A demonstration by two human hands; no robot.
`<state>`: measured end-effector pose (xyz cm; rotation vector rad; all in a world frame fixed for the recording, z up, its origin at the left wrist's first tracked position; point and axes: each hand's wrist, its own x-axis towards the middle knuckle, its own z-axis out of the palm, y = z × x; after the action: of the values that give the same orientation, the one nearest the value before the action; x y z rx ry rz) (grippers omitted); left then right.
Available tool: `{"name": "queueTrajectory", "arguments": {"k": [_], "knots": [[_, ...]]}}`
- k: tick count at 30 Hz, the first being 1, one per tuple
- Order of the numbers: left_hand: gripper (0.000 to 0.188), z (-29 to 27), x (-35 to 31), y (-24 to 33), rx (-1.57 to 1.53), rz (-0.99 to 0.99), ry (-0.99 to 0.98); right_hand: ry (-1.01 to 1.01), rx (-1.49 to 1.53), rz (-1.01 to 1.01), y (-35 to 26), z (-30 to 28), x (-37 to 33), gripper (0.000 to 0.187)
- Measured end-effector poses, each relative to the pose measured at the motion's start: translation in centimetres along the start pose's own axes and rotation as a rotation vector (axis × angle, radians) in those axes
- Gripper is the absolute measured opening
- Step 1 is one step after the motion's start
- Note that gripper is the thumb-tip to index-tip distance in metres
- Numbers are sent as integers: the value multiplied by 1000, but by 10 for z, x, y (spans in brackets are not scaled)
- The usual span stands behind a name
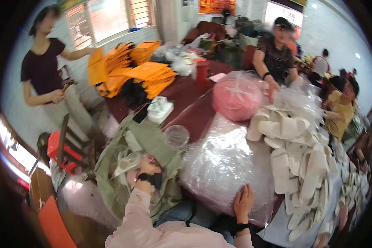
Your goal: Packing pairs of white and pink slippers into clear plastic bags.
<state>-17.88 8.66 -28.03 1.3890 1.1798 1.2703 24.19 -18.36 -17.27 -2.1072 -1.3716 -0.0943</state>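
My left hand reaches into an olive-green woven sack at the left. It is close beside a white slipper in the sack's mouth. Its fingers are smeared and partly hidden, so I cannot make out a grip. Fingers stretched out, my right hand lies flat on a stack of clear plastic bags at the table's near edge. To the right of that stack, many white slippers are heaped over one another.
A pink plastic-wrapped bundle sits beyond the clear stack. Orange packets, a phone, a white packet and a clear round container lie on the dark red table. One person stands left; another touches the plastic wrap.
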Motion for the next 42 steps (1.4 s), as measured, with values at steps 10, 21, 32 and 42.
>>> {"name": "queueTrajectory", "arguments": {"k": [10,21,32,42], "knots": [[32,-33,41,15,-836,-821,417,33,4,-37,4,4,-2,40],[41,161,-24,241,114,198,-22,-15,75,-42,12,0,4,43],[52,266,-51,168,1076,744,-809,-150,506,132,37,-97,153,60],[55,284,-74,153,1016,713,-734,227,159,4,50,-119,259,73]]}}
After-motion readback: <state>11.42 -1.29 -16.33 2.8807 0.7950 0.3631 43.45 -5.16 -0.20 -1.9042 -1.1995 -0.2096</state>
